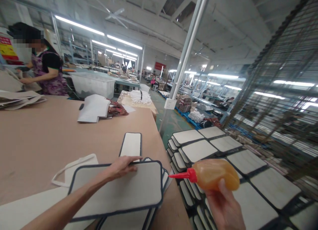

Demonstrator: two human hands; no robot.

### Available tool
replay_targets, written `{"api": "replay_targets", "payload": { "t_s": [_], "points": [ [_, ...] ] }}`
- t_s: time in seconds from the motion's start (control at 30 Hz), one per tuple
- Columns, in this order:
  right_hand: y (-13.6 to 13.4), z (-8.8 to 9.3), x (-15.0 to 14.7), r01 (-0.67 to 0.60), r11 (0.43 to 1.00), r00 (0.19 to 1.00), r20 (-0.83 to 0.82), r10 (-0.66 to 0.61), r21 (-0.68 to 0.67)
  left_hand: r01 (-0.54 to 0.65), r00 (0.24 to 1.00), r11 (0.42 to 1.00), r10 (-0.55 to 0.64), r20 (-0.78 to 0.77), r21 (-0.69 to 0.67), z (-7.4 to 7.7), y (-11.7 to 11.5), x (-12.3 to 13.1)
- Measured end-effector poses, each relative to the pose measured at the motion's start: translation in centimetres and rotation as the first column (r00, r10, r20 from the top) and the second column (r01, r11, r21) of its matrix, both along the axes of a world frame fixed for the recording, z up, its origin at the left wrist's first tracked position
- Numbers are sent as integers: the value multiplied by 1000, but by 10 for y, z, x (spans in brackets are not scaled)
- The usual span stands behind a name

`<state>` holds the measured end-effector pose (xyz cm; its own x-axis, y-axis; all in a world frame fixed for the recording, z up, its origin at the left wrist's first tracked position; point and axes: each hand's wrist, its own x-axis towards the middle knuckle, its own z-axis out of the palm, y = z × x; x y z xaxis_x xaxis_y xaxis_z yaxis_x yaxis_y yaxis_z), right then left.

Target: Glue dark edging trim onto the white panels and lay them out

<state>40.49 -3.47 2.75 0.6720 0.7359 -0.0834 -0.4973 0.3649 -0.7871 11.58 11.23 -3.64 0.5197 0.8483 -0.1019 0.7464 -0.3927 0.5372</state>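
Note:
My left hand (122, 167) lies flat on the top grey panel (134, 190) of a stack, fingers at its far edge; the panel has a dark bound border. My right hand (225, 206) grips an orange squeeze bottle (213, 175) with a red nozzle pointing left, held above the gap between the table and a rack. Another narrow panel (131, 144) lies just beyond the stack on the brown table (49, 137).
Rows of similar panels (218, 147) cover a wire rack at my right. A co-worker (47, 71) stands at the table's far left beside piled fabric (17, 99). White sheets (93, 108) lie mid-table. A metal post (186, 54) rises beyond the table corner.

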Motion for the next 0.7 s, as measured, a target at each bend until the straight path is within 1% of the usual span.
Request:
{"api": "replay_targets", "payload": {
  "t_s": [0.07,0.13,0.2,0.23,0.3,0.37,0.5,0.57,0.7],
  "points": [
    [0,15,-1,-39,998,993,115,33,47,98,995,995,-99,-33,-24,42,-8,-18],
    [1,29,-6,-128,986,973,204,105,106,281,960,952,-281,13,-118,79,-18,-35],
    [2,40,-17,-248,959,940,271,205,136,408,913,890,-395,102,-203,104,-28,-51],
    [2,44,-24,-308,942,920,293,259,133,439,898,868,-418,137,-233,113,-33,-58],
    [3,49,-39,-406,906,881,314,354,116,454,891,847,-424,165,-277,124,-41,-71],
    [2,52,-53,-462,881,854,322,409,107,456,890,829,-422,174,-323,131,-47,-82],
    [2,53,-71,-533,841,804,366,468,96,505,863,740,-432,261,-444,142,-57,-101],
    [4,53,-77,-552,828,788,387,479,99,515,857,716,-429,285,-470,147,-61,-108],
    [10,52,-89,-519,844,811,390,435,138,542,840,684,-427,334,-489,151,-67,-118]
  ]
}}
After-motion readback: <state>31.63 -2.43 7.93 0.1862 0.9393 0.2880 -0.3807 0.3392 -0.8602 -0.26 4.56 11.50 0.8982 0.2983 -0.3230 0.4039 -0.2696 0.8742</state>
